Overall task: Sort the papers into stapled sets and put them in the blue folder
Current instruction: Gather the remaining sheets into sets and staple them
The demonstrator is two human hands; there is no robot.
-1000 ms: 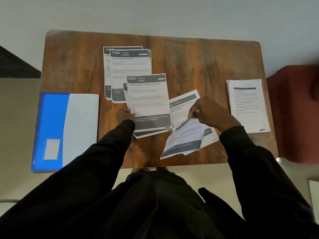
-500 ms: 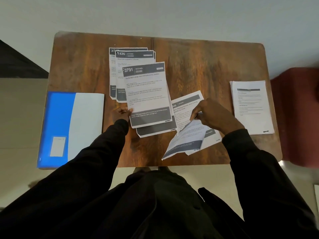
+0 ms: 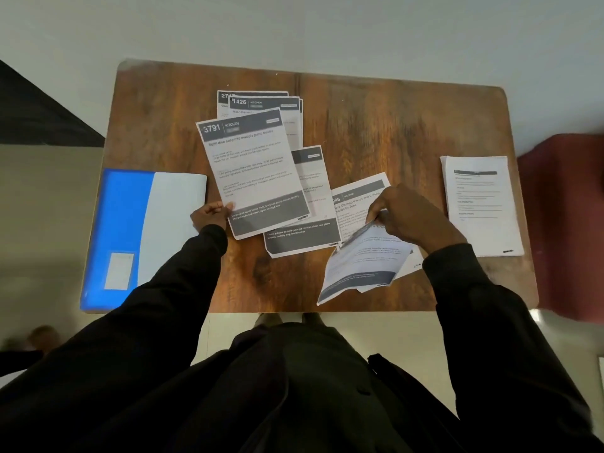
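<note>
My left hand [image 3: 209, 215] pinches the lower left corner of the sheet numbered 3791 [image 3: 251, 168], held tilted above the wooden table [image 3: 392, 125]. Behind it lies a small pile topped by sheet 1426 [image 3: 261, 103]. Another sheet [image 3: 307, 223] lies flat under and to the right of 3791. My right hand [image 3: 408, 217] grips a bent, drooping sheet [image 3: 362, 266] over a further sheet with a grey header [image 3: 356, 197]. The blue folder [image 3: 124, 230] lies closed at the table's left edge, a white sheet [image 3: 173, 217] covering its right part.
A separate white stack of papers [image 3: 480, 204] lies at the table's right side. A dark red seat [image 3: 568, 223] stands just past the right edge. The far half of the table shows bare wood. No stapler is in view.
My left hand has carried sheet 3791 up and to the left, off the sheet beneath it, which now shows. My right hand keeps hold of the bent sheet.
</note>
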